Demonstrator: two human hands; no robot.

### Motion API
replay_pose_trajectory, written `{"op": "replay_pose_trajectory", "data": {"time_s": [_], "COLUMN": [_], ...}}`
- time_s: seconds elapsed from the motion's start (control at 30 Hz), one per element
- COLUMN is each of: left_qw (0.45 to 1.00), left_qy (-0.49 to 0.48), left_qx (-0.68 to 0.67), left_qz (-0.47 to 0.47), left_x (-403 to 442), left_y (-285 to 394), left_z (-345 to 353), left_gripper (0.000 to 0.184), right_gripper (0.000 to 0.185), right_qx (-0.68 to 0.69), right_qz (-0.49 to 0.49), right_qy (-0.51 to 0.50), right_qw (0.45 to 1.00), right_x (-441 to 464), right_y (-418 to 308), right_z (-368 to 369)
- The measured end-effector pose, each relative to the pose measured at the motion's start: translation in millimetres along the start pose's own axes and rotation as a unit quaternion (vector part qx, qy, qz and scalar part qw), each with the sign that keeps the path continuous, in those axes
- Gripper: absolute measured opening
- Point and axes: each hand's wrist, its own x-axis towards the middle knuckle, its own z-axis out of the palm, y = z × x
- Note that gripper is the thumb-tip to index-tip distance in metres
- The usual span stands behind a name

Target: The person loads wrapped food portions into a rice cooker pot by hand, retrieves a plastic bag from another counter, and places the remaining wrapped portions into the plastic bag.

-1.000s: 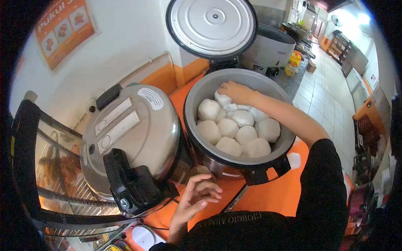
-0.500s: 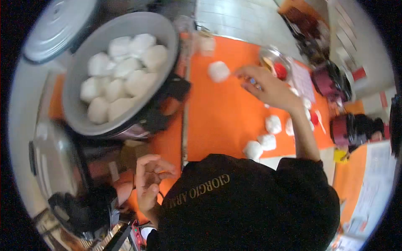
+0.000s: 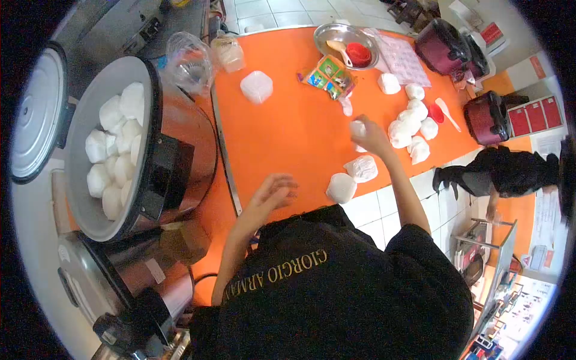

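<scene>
My right hand (image 3: 371, 137) is over the orange table, its fingers closed around a white wrapped bundle (image 3: 358, 129). Just below it on the table's edge sit two more white bundles (image 3: 341, 188), apparently wrapped in thin plastic. Farther right lies a cluster of similar white bundles (image 3: 407, 123). My left hand (image 3: 275, 192) hovers above the near part of the table, fingers apart and slightly curled, holding nothing. To its left stands a large cooker (image 3: 108, 78) with its lid off, holding several white rounded bundles.
A metal bowl (image 3: 324, 37) contains a red bowl and a ladle. Near it lie a colourful packet (image 3: 329, 77) and a white block-shaped pack (image 3: 257, 87). A clear plastic bag (image 3: 189, 63) rests beside the cooker. Purple cookers (image 3: 443, 47) line the far right; a person (image 3: 504, 173) stands beyond.
My right hand has come back from near the white pack to the row of bundles and taken hold of one. My left hand has moved from beside the cookers to over the table. The view has shifted.
</scene>
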Motion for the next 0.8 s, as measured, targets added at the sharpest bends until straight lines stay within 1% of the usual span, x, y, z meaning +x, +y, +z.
{"op": "replay_pose_trajectory", "data": {"time_s": [0.03, 0.07, 0.1, 0.13, 0.17, 0.2, 0.23, 0.27, 0.3, 0.33, 0.37, 0.4, 0.43, 0.47, 0.5, 0.53, 0.57, 0.6, 0.63, 0.7, 0.73, 0.77, 0.8], "left_qw": [1.0, 1.0, 0.995, 0.984, 0.972, 0.973, 0.974, 0.974, 0.977, 0.98, 0.979, 0.962, 0.94, 0.938, 0.918, 0.895, 0.893, 0.911, 0.925, 0.901, 0.9, 0.897, 0.91], "left_qy": [0.007, 0.01, 0.037, 0.062, 0.094, 0.074, 0.055, 0.057, 0.07, 0.084, 0.091, 0.099, 0.107, 0.119, 0.082, 0.046, 0.066, 0.089, 0.116, 0.064, 0.08, 0.089, 0.134], "left_qx": [-0.015, -0.018, -0.092, -0.164, -0.216, -0.217, -0.218, -0.217, -0.199, -0.181, -0.181, -0.253, -0.324, -0.325, -0.384, -0.436, -0.431, -0.388, -0.346, -0.403, -0.388, -0.384, -0.358], "left_qz": [-0.008, -0.013, -0.013, -0.011, 0.007, 0.002, -0.001, 0.003, 0.012, 0.022, 0.026, 0.02, 0.016, 0.028, 0.052, 0.084, 0.111, 0.109, 0.106, 0.148, 0.181, 0.199, 0.16], "left_x": [8.9, 15.7, 21.0, 23.2, 20.9, 17.3, 13.2, 7.8, 1.7, -3.5, -8.5, -13.8, -19.2, -25.4, -31.2, -36.3, -40.6, -41.8, -46.5, -60.1, -68.9, -79.3, -91.5], "left_y": [-10.2, -20.9, -30.8, -37.1, -34.0, -37.0, -41.2, -47.5, -54.6, -58.1, -58.1, -57.6, -56.5, -53.3, -47.6, -42.0, -43.5, -51.5, -58.3, -68.3, -64.2, -62.1, -61.1], "left_z": [5.3, 9.9, 14.4, 19.7, 31.4, 29.3, 24.4, 18.3, 10.6, 6.0, 4.2, 2.5, 0.3, -0.5, -0.4, -4.0, -7.4, -11.8, -15.7, -21.9, -17.6, -15.8, -15.5], "left_gripper": [0.05, 0.05, 0.053, 0.055, 0.059, 0.061, 0.063, 0.063, 0.058, 0.053, 0.053, 0.052, 0.05, 0.05, 0.051, 0.051, 0.051, 0.054, 0.057, 0.059, 0.064, 0.064, 0.064], "right_gripper": [0.071, 0.065, 0.065, 0.06, 0.056, 0.057, 0.057, 0.056, 0.055, 0.054, 0.053, 0.053, 0.053, 0.053, 0.053, 0.05, 0.048, 0.048, 0.053, 0.062, 0.066, 0.069, 0.067], "right_qx": [0.068, 0.137, 0.139, 0.277, 0.407, 0.336, 0.336, 0.096, -0.15, -0.254, -0.354, -0.354, -0.33, -0.305, -0.305, -0.202, -0.099, -0.105, -0.006, 0.19, 0.114, 0.04, 0.063], "right_qz": [-0.062, -0.123, -0.119, -0.111, -0.1, -0.093, -0.094, -0.171, -0.238, -0.21, -0.18, -0.19, -0.219, -0.251, -0.273, -0.198, -0.122, -0.159, -0.191, -0.228, -0.326, -0.417, -0.431], "right_qy": [-0.016, -0.031, -0.035, -0.108, -0.178, -0.149, -0.15, -0.089, -0.02, -0.025, -0.031, -0.032, -0.002, 0.026, 0.024, -0.029, -0.088, -0.097, -0.1, -0.119, -0.091, -0.055, -0.094], "right_qw": [0.996, 0.983, 0.982, 0.948, 0.89, 0.925, 0.925, 0.977, 0.959, 0.944, 0.917, 0.915, 0.918, 0.918, 0.912, 0.959, 0.984, 0.977, 0.976, 0.947, 0.934, 0.907, 0.895], "right_x": [-20.7, -45.5, -62.5, -77.2, -84.0, -80.0, -77.2, -73.5, -69.2, -72.7, -76.8, -71.0, -62.2, -54.4, -47.1, -37.5, -26.7, -16.3, -12.7, -11.1, -9.6, -12.2, -21.5], "right_y": [-27.4, -55.5, -71.9, -85.7, -90.8, -77.7, -56.7, -31.5, -10.9, 2.9, 14.8, 27.7, 39.2, 44.0, 40.9, 27.5, 4.9, -24.1, -53.6, -109.8, -143.8, -181.8, -221.9], "right_z": [-5.0, -7.2, -10.7, -12.9, -14.0, -9.6, -3.4, 2.7, 8.1, 15.5, 23.6, 30.7, 37.1, 38.4, 29.5, 16.9, 9.2, 6.7, 2.4, -14.0, -23.0, -30.2, -37.1]}}
